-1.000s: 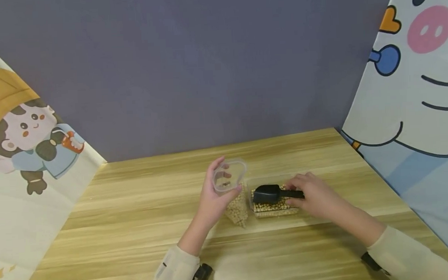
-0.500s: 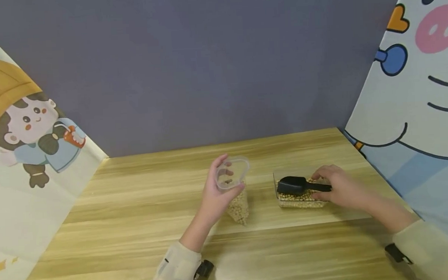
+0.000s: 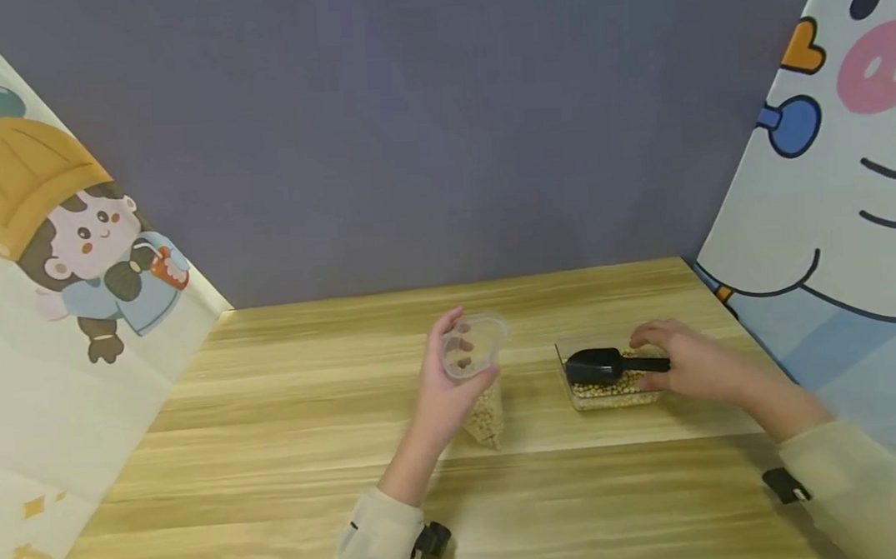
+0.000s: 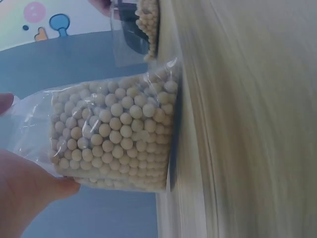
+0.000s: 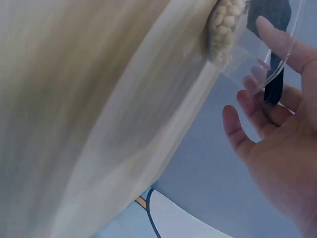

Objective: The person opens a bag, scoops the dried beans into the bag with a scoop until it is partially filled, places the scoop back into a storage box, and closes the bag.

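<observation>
My left hand grips the top of a clear plastic bag filled with small round beige balls. The bag stands upright on the table, and its mouth is held wide and round between fingers and thumb. To its right, a clear plastic box holds the same kind of balls. A black scoop lies across them, its handle reaching over the box's right end. My right hand holds that right end, thumb and fingers on opposite sides beside the scoop's handle. Part of the box is out of frame in the right wrist view.
The wood-grain table reaches back to a grey-blue wall. Cartoon-printed panels stand at both sides. A gap of bare tabletop separates bag and box.
My right hand has slid the box, with the scoop in it, rightward away from the bag; it now stays there. My left hand keeps the bag in place.
</observation>
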### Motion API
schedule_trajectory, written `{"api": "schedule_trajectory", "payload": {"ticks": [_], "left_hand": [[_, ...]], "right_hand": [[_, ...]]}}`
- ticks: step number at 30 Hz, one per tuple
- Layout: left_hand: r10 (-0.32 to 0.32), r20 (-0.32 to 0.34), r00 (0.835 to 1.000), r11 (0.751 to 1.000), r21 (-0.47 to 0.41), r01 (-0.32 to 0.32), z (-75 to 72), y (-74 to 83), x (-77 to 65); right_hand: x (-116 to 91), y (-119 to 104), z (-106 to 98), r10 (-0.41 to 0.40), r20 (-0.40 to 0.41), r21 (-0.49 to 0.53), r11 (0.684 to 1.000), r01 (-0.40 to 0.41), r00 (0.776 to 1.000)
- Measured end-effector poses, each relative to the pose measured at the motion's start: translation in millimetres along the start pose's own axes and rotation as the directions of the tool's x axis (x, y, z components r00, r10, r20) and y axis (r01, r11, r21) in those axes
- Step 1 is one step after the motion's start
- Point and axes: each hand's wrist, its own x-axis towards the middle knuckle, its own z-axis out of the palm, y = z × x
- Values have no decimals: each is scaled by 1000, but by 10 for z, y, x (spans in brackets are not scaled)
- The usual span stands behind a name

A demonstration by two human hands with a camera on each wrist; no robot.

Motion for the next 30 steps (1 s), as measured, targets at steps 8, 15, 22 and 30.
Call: {"api": "schedule_trajectory", "payload": {"ticks": [8, 15, 22, 30], "left_hand": [[-5, -81, 997, 1000, -19, 4, 119, 40, 2], [-14, -107, 994, 1000, 14, 15, 166, 69, -20], [-25, -11, 1000, 994, 104, 26, 92, 73, -37], [-64, 288, 956, 967, 254, -12, -293, 172, -135]], "right_hand": [[-41, -275, 189, 48, -50, -1, 999, -49, 998], [-71, -520, 73, 26, -65, -70, 997, -30, 998], [-14, -1457, -235, -36, -149, 75, 996, 48, 988], [199, -2059, 102, -181, -252, 123, 968, 217, 951]]}}
